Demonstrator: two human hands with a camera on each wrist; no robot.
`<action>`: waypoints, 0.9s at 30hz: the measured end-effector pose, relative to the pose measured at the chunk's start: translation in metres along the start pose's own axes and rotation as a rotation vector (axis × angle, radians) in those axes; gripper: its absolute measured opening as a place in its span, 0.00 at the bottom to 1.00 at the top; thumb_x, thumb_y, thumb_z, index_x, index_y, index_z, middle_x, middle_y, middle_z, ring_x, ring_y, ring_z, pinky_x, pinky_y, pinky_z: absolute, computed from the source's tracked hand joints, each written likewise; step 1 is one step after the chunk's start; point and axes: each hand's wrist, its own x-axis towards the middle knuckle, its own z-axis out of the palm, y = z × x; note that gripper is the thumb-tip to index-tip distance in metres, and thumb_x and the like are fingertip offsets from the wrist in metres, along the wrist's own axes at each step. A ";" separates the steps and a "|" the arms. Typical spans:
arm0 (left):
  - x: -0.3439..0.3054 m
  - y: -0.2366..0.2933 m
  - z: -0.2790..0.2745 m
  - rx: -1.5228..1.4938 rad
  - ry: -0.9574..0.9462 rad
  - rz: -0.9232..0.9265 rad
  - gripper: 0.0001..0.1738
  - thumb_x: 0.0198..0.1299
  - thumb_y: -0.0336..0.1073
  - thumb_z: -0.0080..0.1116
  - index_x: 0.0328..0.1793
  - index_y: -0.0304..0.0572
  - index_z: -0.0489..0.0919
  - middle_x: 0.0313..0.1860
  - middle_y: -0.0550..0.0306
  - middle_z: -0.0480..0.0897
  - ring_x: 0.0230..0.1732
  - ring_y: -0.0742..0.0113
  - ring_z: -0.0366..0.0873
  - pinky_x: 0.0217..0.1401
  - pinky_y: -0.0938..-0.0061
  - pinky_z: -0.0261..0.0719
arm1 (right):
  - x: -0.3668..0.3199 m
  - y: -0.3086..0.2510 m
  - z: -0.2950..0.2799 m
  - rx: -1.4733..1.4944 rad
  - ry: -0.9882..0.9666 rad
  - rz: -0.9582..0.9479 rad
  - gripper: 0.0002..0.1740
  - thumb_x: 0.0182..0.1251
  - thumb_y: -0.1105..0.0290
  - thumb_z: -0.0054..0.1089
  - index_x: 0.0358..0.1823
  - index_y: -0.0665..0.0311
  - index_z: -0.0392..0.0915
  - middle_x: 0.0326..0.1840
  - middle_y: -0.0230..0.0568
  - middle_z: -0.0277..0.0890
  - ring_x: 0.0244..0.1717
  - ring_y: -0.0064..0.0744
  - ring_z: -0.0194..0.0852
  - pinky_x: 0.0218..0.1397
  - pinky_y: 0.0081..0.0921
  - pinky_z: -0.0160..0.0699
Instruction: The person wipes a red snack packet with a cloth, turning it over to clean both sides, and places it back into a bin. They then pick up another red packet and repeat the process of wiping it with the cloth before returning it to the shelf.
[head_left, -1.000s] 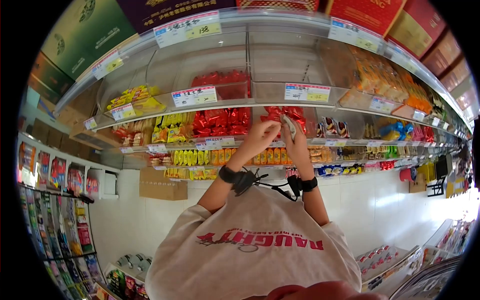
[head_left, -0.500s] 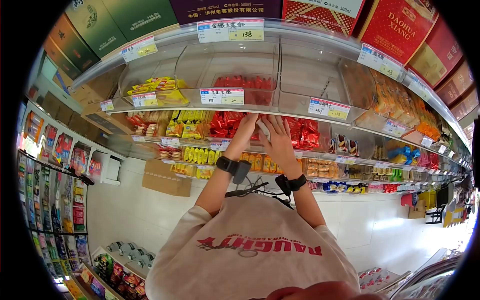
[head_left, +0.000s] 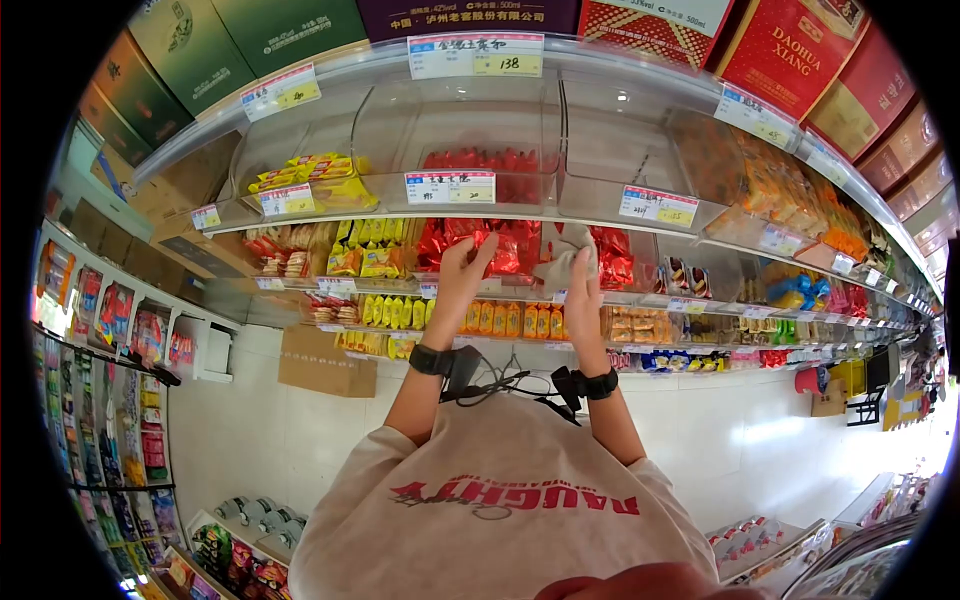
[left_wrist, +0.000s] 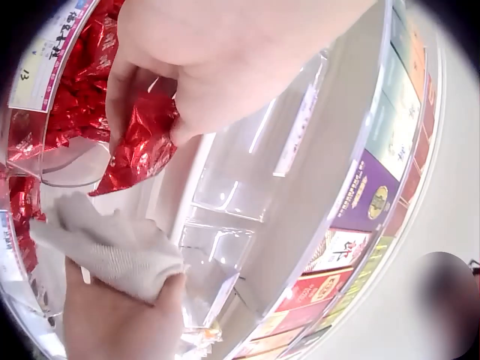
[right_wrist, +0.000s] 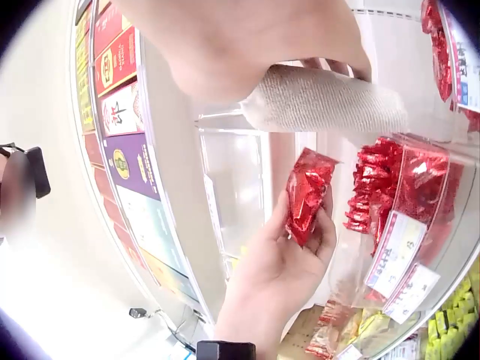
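Note:
Between the thumb and fingers of my left hand (head_left: pixel 462 275) is a red foil snack packet (right_wrist: pixel 309 191), held up in front of the shelf bin. My right hand (head_left: pixel 581 300) grips a crumpled pale grey cloth (left_wrist: pixel 112 247) a short way to the right. Part of the cloth sticks out past the fingers in the right wrist view. More red foil packets (right_wrist: pixel 375 187) lie in the bin just beyond the left hand. Another group of red packets (head_left: pixel 613 260) lies right of the cloth.
A clear shelf above carries price tags (head_left: pixel 450 188) along its front edge. Yellow packets (head_left: pixel 368 248) fill the bin at the left, with orange ones (head_left: pixel 515 321) on the row below. Boxed bottles (head_left: pixel 790 65) line the top shelf. A cardboard box (head_left: pixel 327 361) stands on the floor.
Close together half a second ago, my hands are now apart. The left has moved left and shows a red packet in its fingers; the right has gone right with the cloth.

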 end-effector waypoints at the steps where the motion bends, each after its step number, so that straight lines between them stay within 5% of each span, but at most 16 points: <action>1: -0.004 0.006 0.001 -0.012 -0.020 -0.020 0.23 0.73 0.45 0.62 0.28 0.36 0.74 0.21 0.71 0.64 0.26 0.83 0.57 0.27 0.77 0.54 | -0.003 0.001 0.008 -0.050 0.002 0.027 0.31 0.86 0.48 0.39 0.73 0.67 0.66 0.50 0.33 0.75 0.49 0.23 0.72 0.55 0.23 0.72; 6: -0.030 0.044 -0.013 -0.078 -0.114 -0.160 0.16 0.73 0.43 0.62 0.39 0.35 0.80 0.28 0.73 0.71 0.32 0.85 0.65 0.36 0.81 0.66 | -0.015 0.009 0.045 -0.199 -0.065 -0.076 0.25 0.83 0.54 0.51 0.66 0.69 0.73 0.41 0.31 0.74 0.44 0.19 0.68 0.48 0.22 0.70; 7: -0.028 0.025 -0.022 -0.077 -0.149 -0.203 0.15 0.74 0.42 0.61 0.45 0.34 0.82 0.33 0.69 0.78 0.37 0.84 0.72 0.41 0.82 0.73 | -0.017 0.009 0.051 -0.262 -0.005 -0.192 0.22 0.80 0.60 0.56 0.63 0.70 0.76 0.36 0.30 0.73 0.39 0.17 0.66 0.45 0.21 0.70; 10: -0.037 0.027 -0.033 -0.015 -0.156 -0.063 0.15 0.73 0.41 0.62 0.52 0.34 0.83 0.41 0.64 0.84 0.42 0.81 0.77 0.46 0.82 0.77 | -0.026 -0.001 0.062 -0.322 0.023 -0.144 0.21 0.79 0.62 0.58 0.63 0.70 0.76 0.33 0.30 0.74 0.35 0.18 0.66 0.40 0.21 0.71; 11: -0.043 0.033 -0.036 -0.133 -0.218 -0.132 0.18 0.71 0.37 0.64 0.62 0.35 0.81 0.48 0.60 0.85 0.47 0.79 0.78 0.50 0.80 0.79 | -0.028 -0.001 0.067 -0.301 0.034 -0.163 0.20 0.78 0.63 0.59 0.61 0.71 0.76 0.32 0.31 0.74 0.34 0.18 0.66 0.39 0.21 0.70; 19: -0.059 0.027 -0.069 -0.262 -0.064 0.025 0.18 0.62 0.27 0.71 0.55 0.34 0.76 0.49 0.56 0.85 0.48 0.75 0.82 0.50 0.77 0.80 | -0.054 0.016 0.096 -0.576 0.103 -0.405 0.12 0.73 0.68 0.65 0.46 0.71 0.76 0.25 0.38 0.71 0.26 0.21 0.64 0.30 0.24 0.67; 25: -0.073 0.041 -0.101 -0.256 -0.114 -0.012 0.19 0.62 0.26 0.71 0.56 0.34 0.76 0.49 0.56 0.85 0.51 0.73 0.81 0.53 0.76 0.80 | -0.065 0.019 0.102 -0.794 -0.024 -0.463 0.13 0.74 0.69 0.64 0.52 0.70 0.75 0.28 0.35 0.75 0.26 0.21 0.70 0.28 0.25 0.68; 27: -0.078 0.044 -0.112 -0.183 -0.126 -0.001 0.20 0.62 0.26 0.71 0.58 0.33 0.76 0.49 0.57 0.84 0.52 0.73 0.81 0.54 0.76 0.80 | -0.073 0.009 0.118 -0.478 0.094 -0.356 0.12 0.74 0.70 0.62 0.52 0.70 0.76 0.30 0.35 0.76 0.31 0.20 0.71 0.36 0.23 0.72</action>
